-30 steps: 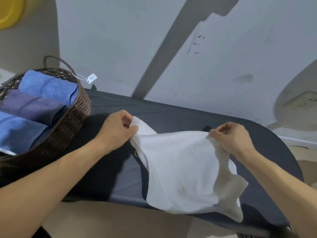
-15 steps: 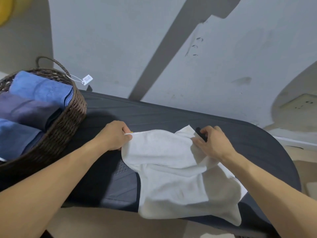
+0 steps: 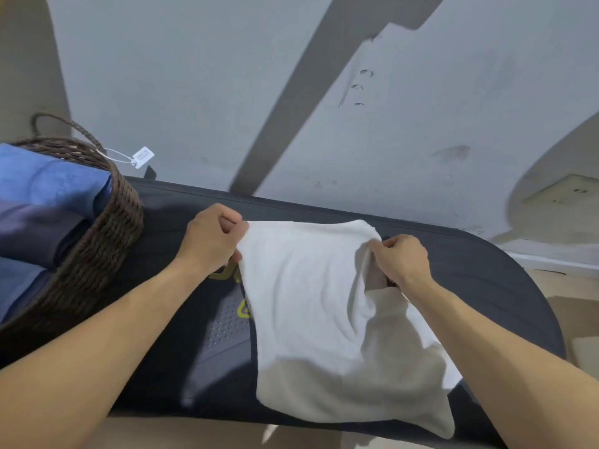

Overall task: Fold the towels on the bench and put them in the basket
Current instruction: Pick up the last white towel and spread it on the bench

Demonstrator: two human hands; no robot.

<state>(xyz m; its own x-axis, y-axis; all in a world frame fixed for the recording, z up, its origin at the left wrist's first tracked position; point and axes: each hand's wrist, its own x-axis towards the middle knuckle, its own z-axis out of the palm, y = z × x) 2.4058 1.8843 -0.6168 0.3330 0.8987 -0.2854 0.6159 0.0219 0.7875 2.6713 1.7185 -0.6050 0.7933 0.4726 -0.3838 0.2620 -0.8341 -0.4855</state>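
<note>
Stretching white towel (image 3: 311,303) between hands, left hand (image 3: 210,238) and right hand (image 3: 400,260) pinching corners

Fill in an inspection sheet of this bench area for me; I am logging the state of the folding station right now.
Surface: dark padded bench, yellow markings partly showing beside the towel.
Job's things: white towel spread unfolded, its near edge hanging over the bench front; wicker basket at the left holding blue and dark folded towels.
Clutter: white tag on a string by the basket handle.
Hands: left hand and right hand each pinch a far towel corner.
Cables: nothing seen.
Surroundings: grey wall with scuffs behind the bench.
</note>
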